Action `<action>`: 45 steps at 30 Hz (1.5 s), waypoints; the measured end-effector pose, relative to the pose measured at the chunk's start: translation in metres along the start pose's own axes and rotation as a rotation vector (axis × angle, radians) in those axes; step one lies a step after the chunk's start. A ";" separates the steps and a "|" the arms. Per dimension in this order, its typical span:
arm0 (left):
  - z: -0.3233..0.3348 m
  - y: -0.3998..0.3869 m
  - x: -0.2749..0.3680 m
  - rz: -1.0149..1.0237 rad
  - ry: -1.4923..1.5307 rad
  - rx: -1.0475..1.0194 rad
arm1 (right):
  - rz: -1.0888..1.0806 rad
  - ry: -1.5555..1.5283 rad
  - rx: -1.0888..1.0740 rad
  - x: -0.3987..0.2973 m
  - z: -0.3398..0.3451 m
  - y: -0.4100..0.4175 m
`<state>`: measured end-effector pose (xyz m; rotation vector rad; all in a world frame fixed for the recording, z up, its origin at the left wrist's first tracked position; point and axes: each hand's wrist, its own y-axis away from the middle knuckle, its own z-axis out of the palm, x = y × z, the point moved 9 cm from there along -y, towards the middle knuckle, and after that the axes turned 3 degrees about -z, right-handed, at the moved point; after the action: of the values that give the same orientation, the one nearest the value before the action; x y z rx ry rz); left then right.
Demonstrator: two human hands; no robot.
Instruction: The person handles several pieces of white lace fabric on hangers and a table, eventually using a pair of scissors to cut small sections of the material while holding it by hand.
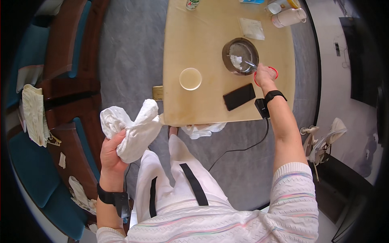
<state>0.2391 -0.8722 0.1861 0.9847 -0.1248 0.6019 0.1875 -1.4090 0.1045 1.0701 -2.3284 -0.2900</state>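
Observation:
My left hand (115, 148) holds a bunched white cloth item (138, 136) in the air, left of the table's near corner. At the table's right side my right hand (266, 73) grips a pair of scissors with red handles (277, 72). The metal blades point left over a round dark bowl (225, 57), in which crumpled white scraps (236, 61) lie. Nearer to me, a black smartphone (239, 96) rests on the table, with a black device on a cable (262, 108) beside my right wrist.
On the yellowish table (194, 106) stand a round clear container (190, 79), a flat plastic packet (252, 29), a pale bottle (288, 17) and a small can (192, 4). A white plastic bag (203, 130) hangs under the near edge. Wooden seats with blue cushions (33, 170) line the left.

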 end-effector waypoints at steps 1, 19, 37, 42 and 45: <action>0.000 -0.001 -0.001 -0.002 0.013 0.002 | -0.001 0.005 -0.002 0.002 0.001 -0.001; 0.020 -0.003 0.009 0.003 -0.011 -0.042 | -0.077 -0.274 0.357 0.006 -0.045 0.056; 0.010 0.009 0.009 -0.088 -0.008 -0.109 | -0.179 -1.506 -0.032 -0.060 -0.037 0.114; 0.026 0.015 0.006 -0.146 0.062 -0.196 | -0.660 -1.991 -0.339 -0.191 -0.115 0.229; 0.023 0.024 0.011 -0.151 0.059 -0.215 | -0.894 -2.110 -0.449 -0.246 -0.154 0.286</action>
<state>0.2391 -0.8767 0.2211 0.7595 -0.0609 0.4677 0.2244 -1.0305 0.2506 1.7348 -2.2104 -3.3568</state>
